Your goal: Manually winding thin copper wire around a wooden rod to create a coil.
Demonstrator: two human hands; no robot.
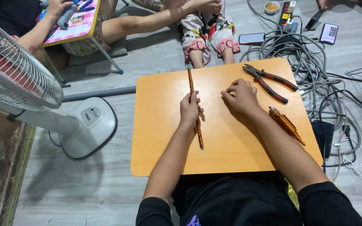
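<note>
A grey plank floor lay under a low orange table (pixel 168 159), with a white fan (pixel 17 71) standing to its left and a tangle of grey cables (pixel 311 54) to its right. The left hand (pixel 189 109) was closed in a fist around a long orange rod (pixel 191 86), gripping it about midway; the rod lay lengthwise on the table, its far end reaching the back edge and its near, blue-tipped end pointing toward the person. The right hand (pixel 241 97) rested on the table just beside the left, fingertips pressed together as if pinching something small; what it pinched could not be told. Pliers (pixel 269 81) with red-and-black handles lay just beyond the right hand, apart from it. An orange glittery cone-shaped piece (pixel 285 124) lay by the right forearm, near the table's right edge. Across the floor, other people sat, one with a hand (pixel 57 6) on a pink checked board (pixel 78 25). Two phones (pixel 252 38) lay among the cables.
</note>
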